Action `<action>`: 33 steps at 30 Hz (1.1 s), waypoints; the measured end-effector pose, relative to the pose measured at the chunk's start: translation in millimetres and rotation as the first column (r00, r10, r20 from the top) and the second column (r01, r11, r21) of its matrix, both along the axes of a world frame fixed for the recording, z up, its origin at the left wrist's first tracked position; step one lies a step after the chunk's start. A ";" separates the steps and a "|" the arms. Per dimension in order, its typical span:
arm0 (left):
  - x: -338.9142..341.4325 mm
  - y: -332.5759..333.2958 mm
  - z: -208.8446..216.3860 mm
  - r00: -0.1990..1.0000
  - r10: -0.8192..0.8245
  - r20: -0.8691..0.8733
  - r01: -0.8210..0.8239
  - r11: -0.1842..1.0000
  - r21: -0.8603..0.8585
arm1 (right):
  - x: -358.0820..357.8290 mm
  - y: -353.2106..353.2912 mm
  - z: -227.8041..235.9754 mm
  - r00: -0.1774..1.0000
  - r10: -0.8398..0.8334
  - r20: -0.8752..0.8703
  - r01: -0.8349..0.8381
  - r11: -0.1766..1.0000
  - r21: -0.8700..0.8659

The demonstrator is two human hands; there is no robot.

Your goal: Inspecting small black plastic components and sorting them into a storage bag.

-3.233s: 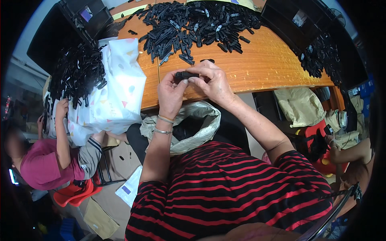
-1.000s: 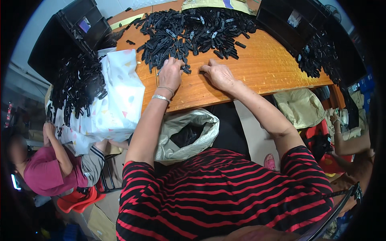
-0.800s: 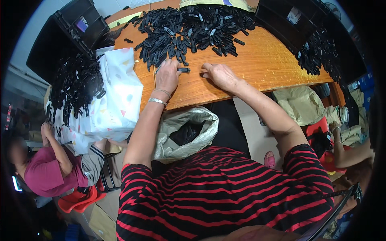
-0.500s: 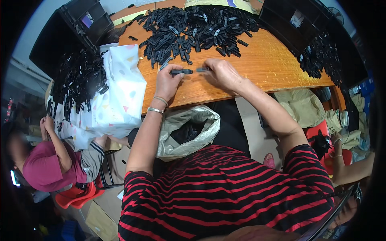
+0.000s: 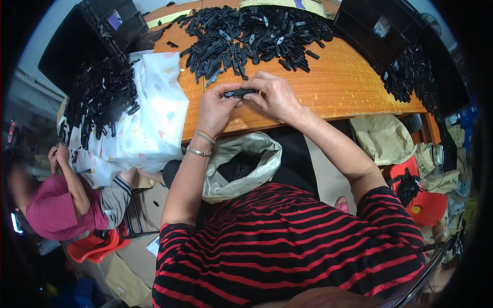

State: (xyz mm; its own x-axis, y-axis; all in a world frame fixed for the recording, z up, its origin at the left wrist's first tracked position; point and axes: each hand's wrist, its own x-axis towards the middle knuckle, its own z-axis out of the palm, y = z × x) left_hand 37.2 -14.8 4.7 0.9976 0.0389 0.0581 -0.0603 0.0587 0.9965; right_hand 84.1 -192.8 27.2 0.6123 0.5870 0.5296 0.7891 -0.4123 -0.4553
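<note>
Between my two hands, just above the near edge of the wooden table (image 5: 328,95), is a small black elongated plastic part (image 5: 240,93). My left hand (image 5: 217,105) pinches its left end between thumb and fingers. The fingers of my right hand (image 5: 275,97) close on its right end, and the two hands almost touch. Whether it is one piece or two joined pieces I cannot tell. A large pile of similar black plastic parts (image 5: 246,38) spreads over the table beyond my hands. Below them, at my lap, an open silvery woven sack (image 5: 272,164) holds dark contents.
Black crates stand at the back left (image 5: 72,46) and back right (image 5: 370,31), with black parts heaped before them. A white patterned plastic sheet (image 5: 159,102) drapes the table's left. A person in a maroon shirt (image 5: 54,205) sits at left. A red stool (image 5: 429,205) stands at right.
My right hand has moved left to meet my left hand, and the pieces that were apart now come together between them. At far right, another person's arm has left the stool.
</note>
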 end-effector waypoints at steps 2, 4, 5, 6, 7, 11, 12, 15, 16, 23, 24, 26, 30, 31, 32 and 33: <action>-1.5 -0.7 0.3 0.999 -0.035 -0.007 0.034 0.997 -0.065 | 0.8 -0.6 -1.3 0.999 -0.014 -0.038 0.013 1.000 -0.020; -3.7 0.2 1.0 0.999 -0.032 0.037 0.035 0.997 -0.071 | 0.6 -0.3 -2.3 1.000 0.004 -0.001 -0.004 1.000 0.022; -5.1 0.3 1.4 0.998 -0.055 0.029 0.057 0.996 -0.072 | 0.0 -0.1 -2.5 1.000 -0.022 -0.020 0.022 1.000 0.008; -5.9 -0.3 2.1 0.998 -0.042 0.047 0.045 0.996 -0.071 | -0.5 0.0 -2.3 1.000 0.000 0.011 0.000 0.999 0.039; -6.7 -1.0 3.1 0.998 -0.022 0.054 0.024 0.999 -0.040 | -1.1 0.0 -1.7 1.000 0.007 -0.023 -0.006 0.999 0.040; -13.3 -5.7 9.0 0.993 0.032 0.113 -0.037 0.999 0.039 | -2.2 1.5 3.7 0.936 -0.005 -0.351 0.028 0.998 0.060; -14.6 -7.0 11.1 0.991 0.044 0.128 -0.049 0.998 0.037 | -1.9 1.8 5.5 0.953 0.040 -0.299 -0.009 0.994 0.106; -18.1 -9.7 17.2 0.979 0.064 0.195 -0.072 0.997 0.034 | -1.0 2.8 8.6 0.711 0.090 -0.698 0.066 0.979 0.193; -19.6 -10.0 18.8 0.977 0.057 0.207 -0.066 0.997 0.034 | -0.9 3.5 8.5 0.706 0.105 -0.701 0.055 0.978 0.202; -24.7 -11.8 21.9 0.967 0.069 0.244 -0.079 0.996 0.031 | 1.3 10.9 2.8 0.779 0.115 -0.617 0.046 0.970 0.238; -24.3 -11.8 21.4 0.959 0.076 0.272 -0.086 0.996 0.024 | 1.1 10.0 2.7 0.800 0.183 -0.572 -0.002 0.953 0.302; -23.7 -11.3 19.6 0.962 0.078 0.260 -0.077 0.997 -0.014 | -1.3 7.5 2.9 0.811 0.107 -0.575 0.021 0.977 0.212; -19.0 -10.4 12.4 0.946 0.110 0.304 -0.099 0.994 -0.051 | -7.2 10.2 1.6 0.806 0.099 -0.583 0.055 0.969 0.241; -20.8 -6.5 10.4 0.965 0.082 0.249 -0.098 0.994 0.049 | -9.7 8.9 0.2 0.806 0.039 -0.591 0.086 0.980 0.182; -22.5 -3.3 8.1 0.985 0.051 0.167 -0.077 0.985 0.155 | -11.4 10.2 -2.2 0.813 0.033 -0.581 0.098 0.976 0.192; -24.8 -1.5 4.9 0.979 0.047 0.197 -0.077 0.986 0.148 | -11.9 7.9 -4.6 0.793 0.051 -0.607 0.076 0.980 0.182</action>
State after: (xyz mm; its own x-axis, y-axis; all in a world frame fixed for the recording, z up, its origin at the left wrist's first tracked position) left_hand 12.4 -16.4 9.6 0.9631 0.0760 0.2583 -0.2499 -0.1048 0.9626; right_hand 72.2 -184.9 22.6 0.8503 0.5057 0.1455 0.3197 -0.2769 -0.9061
